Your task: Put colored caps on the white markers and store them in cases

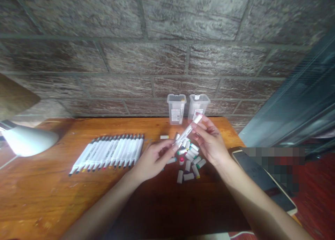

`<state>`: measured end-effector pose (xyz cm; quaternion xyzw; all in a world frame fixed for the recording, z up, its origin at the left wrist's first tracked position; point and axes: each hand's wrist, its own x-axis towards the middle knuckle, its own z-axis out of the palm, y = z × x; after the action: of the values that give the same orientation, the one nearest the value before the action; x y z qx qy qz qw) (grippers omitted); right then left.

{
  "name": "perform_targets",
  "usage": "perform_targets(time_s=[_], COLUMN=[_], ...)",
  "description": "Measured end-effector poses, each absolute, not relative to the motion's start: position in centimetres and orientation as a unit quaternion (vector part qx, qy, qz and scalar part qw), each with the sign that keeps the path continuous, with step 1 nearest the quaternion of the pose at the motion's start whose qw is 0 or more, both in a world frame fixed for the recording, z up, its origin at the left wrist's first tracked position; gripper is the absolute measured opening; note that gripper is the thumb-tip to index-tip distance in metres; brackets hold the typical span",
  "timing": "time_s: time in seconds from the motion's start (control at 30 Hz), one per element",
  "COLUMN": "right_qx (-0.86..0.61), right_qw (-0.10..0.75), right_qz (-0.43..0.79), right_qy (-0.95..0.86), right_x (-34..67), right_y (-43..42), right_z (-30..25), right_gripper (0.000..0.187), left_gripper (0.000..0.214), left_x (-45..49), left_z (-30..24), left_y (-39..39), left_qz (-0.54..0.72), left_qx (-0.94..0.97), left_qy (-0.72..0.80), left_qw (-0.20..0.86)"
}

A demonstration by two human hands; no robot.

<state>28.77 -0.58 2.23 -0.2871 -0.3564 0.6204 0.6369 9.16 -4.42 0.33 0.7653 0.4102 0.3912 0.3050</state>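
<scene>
Both my hands hold one white marker (188, 129) slantwise above the wooden table (52, 191). My right hand (209, 140) pinches its upper end, and my left hand (154, 158) grips its lower end with closed fingers. Under the hands lies a heap of several loose white caps (190, 159) with coloured ends. One stray cap (164, 137) lies apart to the left. A row of several white markers (110, 152) lies side by side on the left half of the table.
Two clear plastic tubs (176, 109) (198, 106) stand at the back against the brick wall. A white lamp head (28, 139) sits at the left edge. A phone (264, 180) lies at the right edge of the table.
</scene>
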Motion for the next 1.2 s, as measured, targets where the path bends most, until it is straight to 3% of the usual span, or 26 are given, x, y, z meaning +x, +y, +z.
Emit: perform_targets(time_s=[0.1,0.3,0.5,0.63,1.2], right_qx=[-0.276,-0.258,-0.265,-0.268,-0.211], right_qw=[0.639,0.607,0.551,0.504,0.474], right_qz=[0.623,0.668,0.698,0.723,0.766], right_qy=[-0.357,-0.343,-0.373,-0.389,-0.379], right_x=[28.8,28.7,29.0,28.8,28.7], right_y=[-0.5,-0.8,-0.9,-1.1,-1.7], right_z=[2.3,2.6,2.9,2.7,2.7], right_gripper=[0.050,0.034,0.070,0.079,0.073], left_gripper=[0.019,0.017,0.014,0.012,0.018], left_x=[9.0,8.9,8.9,8.8,8.8], left_z=[0.2,0.3,0.3,0.3,0.0], left_y=[-4.4,-4.4,-4.4,-4.3,-4.2], left_qz=[0.395,0.413,0.422,0.422,0.418], left_qx=[0.766,0.790,0.802,0.809,0.819], left_qy=[0.407,0.418,0.403,0.397,0.388], left_qw=[0.301,0.174,0.129,0.106,0.055])
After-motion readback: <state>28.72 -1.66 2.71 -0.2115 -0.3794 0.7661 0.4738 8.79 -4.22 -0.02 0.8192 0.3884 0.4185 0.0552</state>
